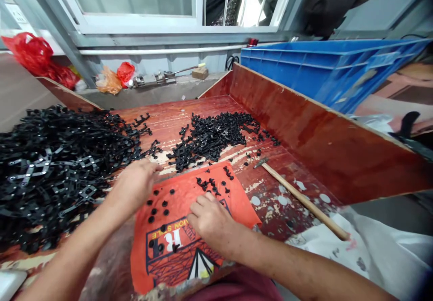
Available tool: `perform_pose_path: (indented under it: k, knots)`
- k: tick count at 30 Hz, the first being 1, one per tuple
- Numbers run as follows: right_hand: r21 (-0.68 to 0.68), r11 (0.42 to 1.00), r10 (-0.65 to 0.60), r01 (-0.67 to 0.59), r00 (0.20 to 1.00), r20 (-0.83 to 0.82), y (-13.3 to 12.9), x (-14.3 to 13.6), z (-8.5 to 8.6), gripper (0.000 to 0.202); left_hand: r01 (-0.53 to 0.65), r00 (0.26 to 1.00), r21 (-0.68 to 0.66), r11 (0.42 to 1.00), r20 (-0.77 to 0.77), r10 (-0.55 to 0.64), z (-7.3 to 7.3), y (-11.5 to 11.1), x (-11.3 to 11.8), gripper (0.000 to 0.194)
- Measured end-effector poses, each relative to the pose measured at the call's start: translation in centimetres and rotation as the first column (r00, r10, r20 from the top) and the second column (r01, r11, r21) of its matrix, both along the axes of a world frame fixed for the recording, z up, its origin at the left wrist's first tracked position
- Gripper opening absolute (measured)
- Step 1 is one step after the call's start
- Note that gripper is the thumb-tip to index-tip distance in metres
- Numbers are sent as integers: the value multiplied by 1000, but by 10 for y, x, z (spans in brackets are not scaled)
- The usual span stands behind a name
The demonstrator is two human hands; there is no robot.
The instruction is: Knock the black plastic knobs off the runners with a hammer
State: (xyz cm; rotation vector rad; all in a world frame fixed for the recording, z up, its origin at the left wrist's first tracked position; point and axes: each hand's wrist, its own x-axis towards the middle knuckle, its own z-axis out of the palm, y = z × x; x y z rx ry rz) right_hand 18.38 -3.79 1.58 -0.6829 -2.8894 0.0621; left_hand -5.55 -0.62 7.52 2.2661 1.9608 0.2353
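My left hand (137, 181) is over the upper left edge of an orange-red printed cloth (142, 265), beside the large heap of black jointed linkage pieces (67, 165). Its fingers point away from me and are mostly hidden behind the hand; whether they grip anything does not show. My right hand (209, 217) is low over the middle of the cloth, fingers curled, any held thing hidden under them. Just beyond it lies a cluster of small black plugs (211, 184) with round heads. More such plugs (165, 203) stand spaced out on the cloth's left part.
A second black heap (216, 134) lies further back on the worn red board (162, 116). To the right rests a hammer (304, 200) with a wooden handle. A raised wooden side (324, 138) borders the board, with a blue crate (297, 71) behind it.
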Motion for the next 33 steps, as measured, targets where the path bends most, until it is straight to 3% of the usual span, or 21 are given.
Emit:
perform_pose_path:
  k: [3,5,7,10,13,15,20,23,27,31,33]
  knots:
    - [-28,999,-14,15,999,46,2,-1,3,6,-64,944,-55,996,322,78,-5,14,-34,26]
    - [-51,998,-34,38,997,75,2,0,7,5,-57,856,-134,989,503,118,-17,18,-39,24]
    - [-71,996,-54,59,996,73,3,2,11,5,-44,798,-169,985,586,136,-27,20,-34,25]
    - [-149,981,-129,124,992,-20,12,5,11,10,-48,856,-158,986,502,122,-33,23,-24,24]
    - [-313,927,-262,206,954,-148,32,5,7,19,4,948,-176,984,314,53,-31,29,-25,20]
    - [-380,897,-314,224,929,-194,50,2,4,23,57,970,-211,976,243,-4,-28,31,-28,21]
    - [-402,894,-330,199,899,-289,86,-22,6,15,84,996,-217,972,55,-74,-27,33,-21,26]
    - [-389,899,-333,201,891,-309,92,-45,-1,8,80,994,-278,957,-43,-95,-31,34,-5,19]
    - [-354,913,-312,202,906,-286,90,-63,-14,6,95,992,-282,955,-54,-115,-29,31,10,21]
    - [-328,925,-295,190,904,-309,88,-43,-2,28,73,996,-189,979,-40,-82,-17,12,7,16]
    - [-325,929,-286,179,904,-317,83,-19,10,24,88,995,-161,983,-41,-95,-16,-1,1,17]
